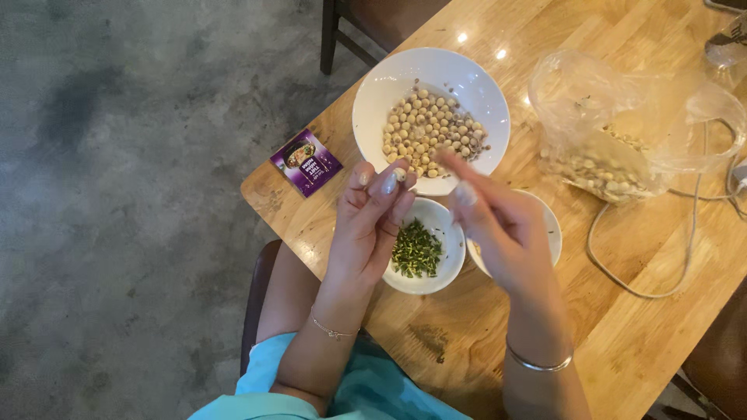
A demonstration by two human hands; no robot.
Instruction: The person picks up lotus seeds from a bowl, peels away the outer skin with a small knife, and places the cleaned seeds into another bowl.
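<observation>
Your left hand [372, 222] pinches one pale seed [399, 173]; your right hand [498, 225], blurred, seems loosely open, empty. The green-sprout bowl [445, 268] near the table's edge is part-filled; the large bowl [389, 85] holds many seeds.

Both forearms rise from the bottom edge toward the middle of the frame. The left hand [372, 222] sits just left of centre, palm turned toward the camera, its fingers [387, 185] curled up and pinched together at the tips. The right hand [502, 233], just right of centre, is blurred, index finger stretched toward the upper left, the others loosely bent.
</observation>
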